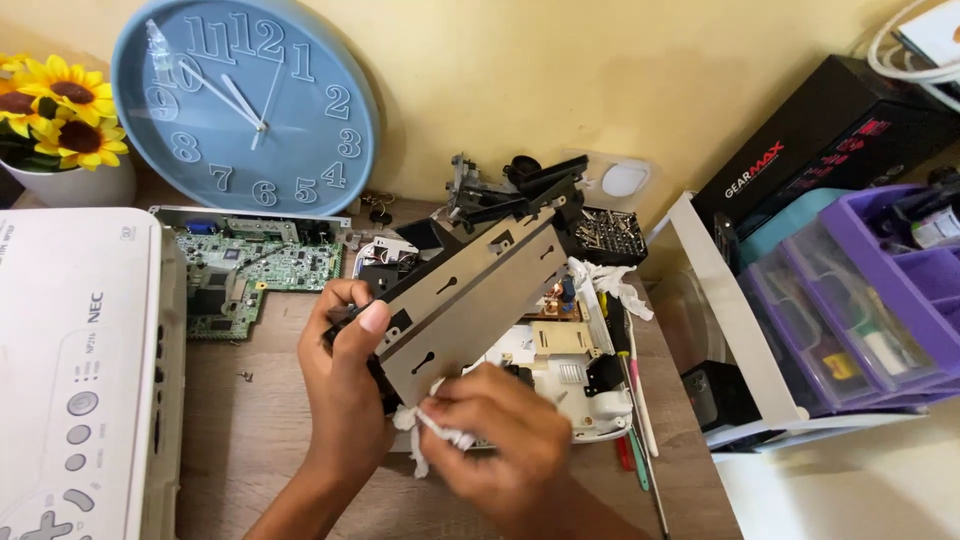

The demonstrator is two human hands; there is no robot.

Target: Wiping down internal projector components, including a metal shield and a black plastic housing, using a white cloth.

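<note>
Left hand (345, 375) clamps its fingers round the lower end of the long grey metal bracket (470, 300), tilted up over the wooden desk (250, 430), while the right hand (500, 440) pinches a white tissue (420, 430) against its bottom edge.

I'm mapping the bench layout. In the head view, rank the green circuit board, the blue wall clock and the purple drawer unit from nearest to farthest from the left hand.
Measured from the left hand:
1. Green circuit board, just up and left of it on the desk.
2. Blue wall clock, farther up, leaning on the wall.
3. Purple drawer unit, far off at the right edge.
</note>
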